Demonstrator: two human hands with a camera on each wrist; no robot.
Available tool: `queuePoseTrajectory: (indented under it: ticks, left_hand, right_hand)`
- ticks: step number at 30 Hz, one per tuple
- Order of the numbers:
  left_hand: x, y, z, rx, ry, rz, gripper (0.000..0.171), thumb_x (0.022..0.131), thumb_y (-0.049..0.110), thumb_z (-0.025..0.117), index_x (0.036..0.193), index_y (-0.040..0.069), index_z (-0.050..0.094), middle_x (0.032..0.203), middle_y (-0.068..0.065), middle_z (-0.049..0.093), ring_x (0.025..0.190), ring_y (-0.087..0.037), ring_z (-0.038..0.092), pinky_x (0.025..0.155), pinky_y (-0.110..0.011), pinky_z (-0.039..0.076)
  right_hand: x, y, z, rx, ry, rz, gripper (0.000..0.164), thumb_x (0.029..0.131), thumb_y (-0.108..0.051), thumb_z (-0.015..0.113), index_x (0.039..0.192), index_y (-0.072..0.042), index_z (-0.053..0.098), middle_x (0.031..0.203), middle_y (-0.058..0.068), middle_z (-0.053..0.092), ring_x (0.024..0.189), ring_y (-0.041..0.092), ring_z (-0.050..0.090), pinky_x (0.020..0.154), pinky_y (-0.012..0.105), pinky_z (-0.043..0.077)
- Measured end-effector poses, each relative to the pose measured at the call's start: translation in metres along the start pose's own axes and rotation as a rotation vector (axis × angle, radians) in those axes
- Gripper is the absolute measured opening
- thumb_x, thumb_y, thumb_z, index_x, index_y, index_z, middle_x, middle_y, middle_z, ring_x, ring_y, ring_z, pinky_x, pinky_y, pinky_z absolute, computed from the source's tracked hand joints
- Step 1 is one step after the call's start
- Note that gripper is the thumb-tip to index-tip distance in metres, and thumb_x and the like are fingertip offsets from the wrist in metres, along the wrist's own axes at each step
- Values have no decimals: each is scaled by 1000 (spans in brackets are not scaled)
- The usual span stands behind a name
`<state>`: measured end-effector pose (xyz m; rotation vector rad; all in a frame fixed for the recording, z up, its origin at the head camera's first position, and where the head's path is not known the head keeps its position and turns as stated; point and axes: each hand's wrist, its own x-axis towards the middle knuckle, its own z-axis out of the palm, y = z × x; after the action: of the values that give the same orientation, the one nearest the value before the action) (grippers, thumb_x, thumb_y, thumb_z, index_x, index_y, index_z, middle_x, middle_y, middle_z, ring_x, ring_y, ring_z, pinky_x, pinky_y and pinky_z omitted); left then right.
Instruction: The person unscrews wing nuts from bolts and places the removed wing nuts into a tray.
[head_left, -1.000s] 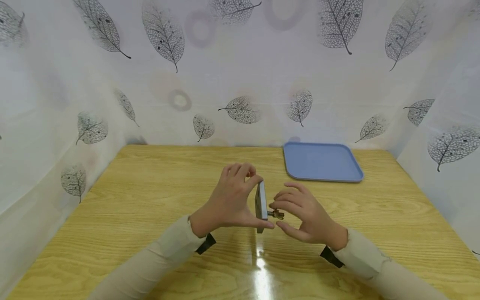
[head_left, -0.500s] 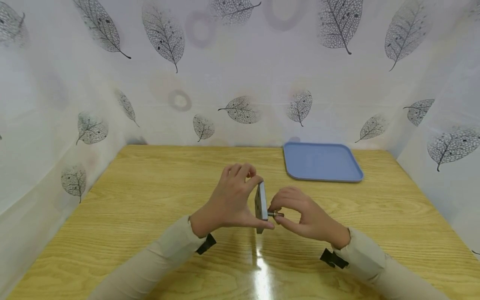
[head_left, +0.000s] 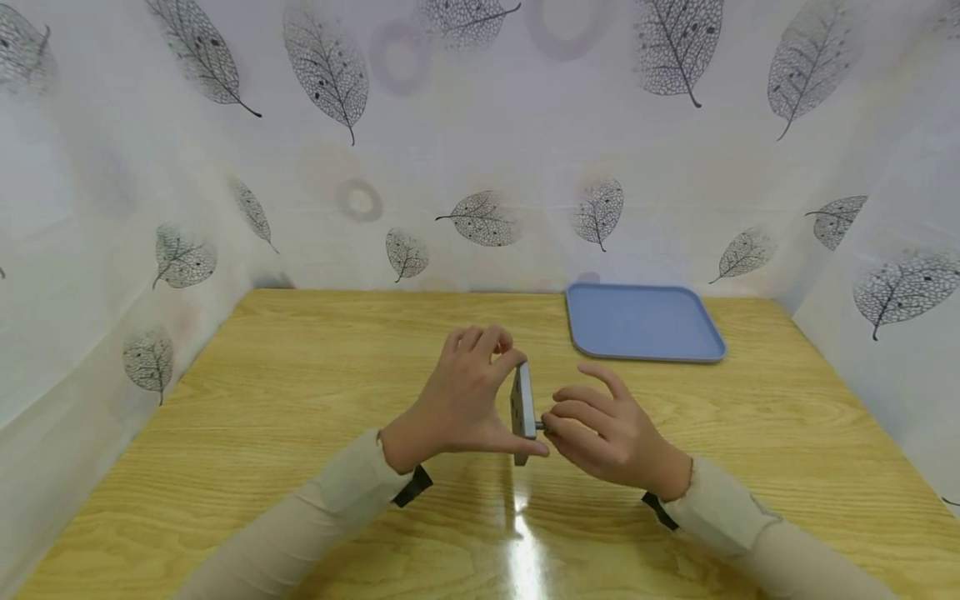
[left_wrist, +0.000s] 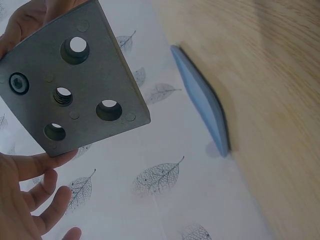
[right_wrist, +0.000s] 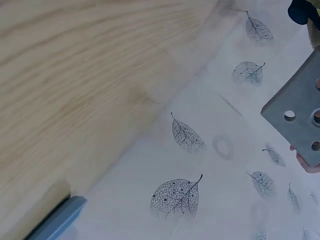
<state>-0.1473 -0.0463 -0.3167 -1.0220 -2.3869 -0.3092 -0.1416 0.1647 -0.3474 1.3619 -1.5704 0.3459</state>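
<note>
In the head view, my left hand [head_left: 465, 404] holds a grey metal plate [head_left: 524, 400] on edge above the table, its thumb low on the plate and its fingers at the top. The left wrist view has the plate's face [left_wrist: 92, 82] with several round holes, one of them threaded. A hex-socket screw head [left_wrist: 19, 83] sits in a hole near one corner. On the plate's right side a bolt shank [head_left: 539, 426] sticks out. My right hand [head_left: 618, 437] pinches its end, where the fingers hide the brass-coloured wing nut; the little finger is raised.
A blue tray [head_left: 645, 323] lies at the back right of the wood-grain table [head_left: 337, 358]. Leaf-patterned white sheeting [head_left: 465, 125] stands behind the table and along both sides.
A second ago the right fingers were spread beside the wing nut, which showed. They closed on it, then their grip shifted, and now they cover it. The left hand and plate stay put.
</note>
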Motion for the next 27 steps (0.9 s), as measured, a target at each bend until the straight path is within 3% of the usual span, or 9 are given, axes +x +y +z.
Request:
queuePoseTrajectory:
  ticks: [3,6,8,14,17,21,27]
  left_hand:
    - [0,0,0,4,4,3,89,45,83,68,104,16,61,103,0,44,93,-18,41,90,-41,34]
    - [0,-1,1,1,9,6,89,44,82,69,103,15,62,102,-1,45,93,-18,41,89,-41,34]
    - [0,-1,0,8,8,8,90,44,82,69,103,15,62,102,-1,45,92,-19,42,89,-41,34]
    - [0,-1,-1,27,-4,8,90,46,84,67,105,16,61,103,-1,45,93,-18,42,89,-40,35]
    - [0,-1,-1,25,-5,5,90,46,84,67,105,16,61,103,-1,44,93,-18,42,89,-40,35]
    - [0,-2,0,21,-4,4,89,46,84,67,104,16,61,102,0,44,92,-18,41,89,-41,35]
    - [-1,-2,1,22,3,8,89,46,84,67,103,17,62,102,0,44,92,-18,41,89,-40,35]
  right_hand:
    - [-1,1,2,-75,35,-72,18,93,-16,57,81,-7,66,73,5,67,71,21,65,81,51,45]
    - [-2,1,2,-65,19,-63,19,93,-21,57,83,-7,66,74,5,67,72,21,65,83,51,44]
    - [-3,1,0,7,-17,-6,23,93,-24,55,86,-5,67,77,5,67,74,21,64,86,51,42]
    - [-4,0,-4,352,-130,275,36,101,-26,38,97,-4,66,93,5,64,88,19,59,103,41,33]
    - [-5,0,-6,432,-190,354,34,102,-26,36,99,-8,65,96,2,64,94,17,57,104,39,32]
    - [-4,0,-7,412,-247,359,31,101,-29,40,97,-12,65,95,-1,64,93,15,58,97,44,35]
    - [-3,0,-4,255,-169,235,28,97,-28,47,90,-10,67,85,0,65,84,17,59,91,49,38]
